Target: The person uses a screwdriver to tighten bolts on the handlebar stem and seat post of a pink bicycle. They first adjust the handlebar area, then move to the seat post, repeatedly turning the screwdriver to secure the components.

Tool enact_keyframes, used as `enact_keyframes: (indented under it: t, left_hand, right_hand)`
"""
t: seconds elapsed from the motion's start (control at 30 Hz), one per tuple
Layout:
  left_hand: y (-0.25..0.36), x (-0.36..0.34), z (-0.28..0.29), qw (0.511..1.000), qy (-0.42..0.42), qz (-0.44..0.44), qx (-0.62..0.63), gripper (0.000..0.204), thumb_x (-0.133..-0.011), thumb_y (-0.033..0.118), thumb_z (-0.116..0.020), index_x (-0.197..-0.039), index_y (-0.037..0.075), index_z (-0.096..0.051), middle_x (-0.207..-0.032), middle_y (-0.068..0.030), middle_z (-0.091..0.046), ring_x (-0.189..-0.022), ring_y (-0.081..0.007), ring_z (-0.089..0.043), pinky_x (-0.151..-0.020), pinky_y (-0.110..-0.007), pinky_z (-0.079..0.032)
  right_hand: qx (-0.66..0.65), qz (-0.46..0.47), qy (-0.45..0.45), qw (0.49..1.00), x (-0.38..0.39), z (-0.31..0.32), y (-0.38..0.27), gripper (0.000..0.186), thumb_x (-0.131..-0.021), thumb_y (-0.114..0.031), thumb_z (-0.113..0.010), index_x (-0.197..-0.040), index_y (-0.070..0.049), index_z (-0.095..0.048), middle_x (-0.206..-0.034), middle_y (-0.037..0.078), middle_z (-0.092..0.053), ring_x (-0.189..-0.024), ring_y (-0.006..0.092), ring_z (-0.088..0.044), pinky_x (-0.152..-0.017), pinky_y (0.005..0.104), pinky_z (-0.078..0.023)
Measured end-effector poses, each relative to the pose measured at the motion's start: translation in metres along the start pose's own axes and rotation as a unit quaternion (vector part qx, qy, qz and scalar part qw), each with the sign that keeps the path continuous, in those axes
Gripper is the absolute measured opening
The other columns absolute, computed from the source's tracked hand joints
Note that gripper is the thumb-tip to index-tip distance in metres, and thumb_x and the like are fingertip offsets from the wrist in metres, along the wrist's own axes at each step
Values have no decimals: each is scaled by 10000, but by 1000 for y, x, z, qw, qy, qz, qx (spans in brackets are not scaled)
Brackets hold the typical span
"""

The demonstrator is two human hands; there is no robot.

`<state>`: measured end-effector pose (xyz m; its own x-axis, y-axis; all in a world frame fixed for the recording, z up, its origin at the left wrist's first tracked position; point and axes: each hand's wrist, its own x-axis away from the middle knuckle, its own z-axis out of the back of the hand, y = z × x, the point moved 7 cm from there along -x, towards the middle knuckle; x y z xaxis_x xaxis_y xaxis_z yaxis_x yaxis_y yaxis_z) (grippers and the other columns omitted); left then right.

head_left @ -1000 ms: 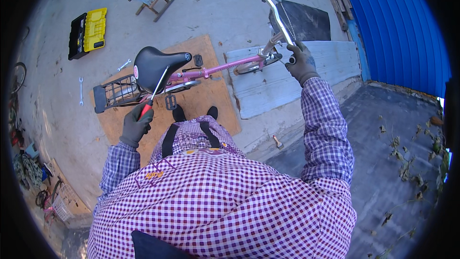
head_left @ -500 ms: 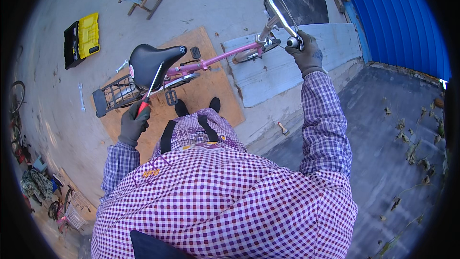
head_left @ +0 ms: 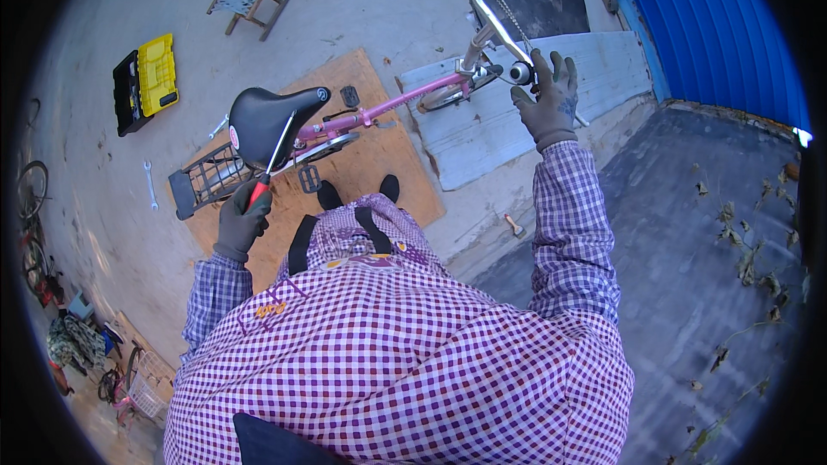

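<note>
Gripping red-handled screwdriver in their left hand, 9 o'clock, fingers wrapped round it. Right hand, 2 o'clock: fingers spread by handlebar end, contact unclear. Pink bicycle runs 9 to 1 o'clock.

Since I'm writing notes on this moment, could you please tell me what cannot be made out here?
All in the head view, now:
Screwdriver: its handle's lower end is hidden by the left hand.
Handlebar: its far end is cut off by the upper edge; palm contact is hidden by the right hand.
Toolbox: contents too small.
</note>
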<state>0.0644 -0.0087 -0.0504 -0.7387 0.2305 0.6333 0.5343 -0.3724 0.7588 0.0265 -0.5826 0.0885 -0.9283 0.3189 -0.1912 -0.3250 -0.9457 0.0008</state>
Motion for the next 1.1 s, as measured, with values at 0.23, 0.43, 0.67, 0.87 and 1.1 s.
enact_keyframes:
  t: [0.23,0.43,0.67,0.87,1.1]
  left_hand:
    - [5,-5,-3,1000,-13,-6,-18,477,-957,267,-751,-1364,42,-644,-820,-15,-648,-557,-94,-579,-478,-244,-435]
    - [9,-5,-6,999,-16,-1,-32,489,-960,283,-751,-1373,45,-642,-820,-10,-646,-558,-87,-573,-481,-243,-435]
    - [9,-5,-7,999,-18,-4,-27,497,-969,281,-745,-1394,50,-634,-820,-8,-645,-559,-83,-568,-481,-240,-428]
    - [6,-5,-10,1000,-27,-10,-7,469,-972,260,-738,-1377,45,-641,-818,-13,-646,-558,-85,-571,-478,-238,-424]
    - [9,-4,2,999,-29,-5,-28,456,-964,258,-742,-1355,41,-650,-817,-10,-643,-558,-87,-571,-477,-241,-428]
  right_hand:
    - [7,-28,-38,999,3,-3,-3,836,-787,-286,-876,-1510,-316,-457,-1568,186,-411,-1521,454,-266,-1194,600,-301]
    - [-11,-33,-15,999,2,-6,-2,837,-794,-298,-873,-1515,-316,-450,-1593,190,-369,-1527,455,-249,-1192,603,-298]
    - [38,8,-22,999,60,-2,-23,658,-823,-277,-843,-1406,-269,-538,-1643,173,-327,-1536,451,-230,-1208,599,-240]
    - [-60,7,67,996,72,17,-15,644,-777,-188,-865,-1342,-234,-558,-1571,163,-411,-1498,471,-277,-1167,602,-300]
    - [48,-52,-34,997,12,-1,-35,888,-833,-321,-838,-1570,-290,-344,-1596,208,-354,-1522,473,-234,-1195,606,-264]
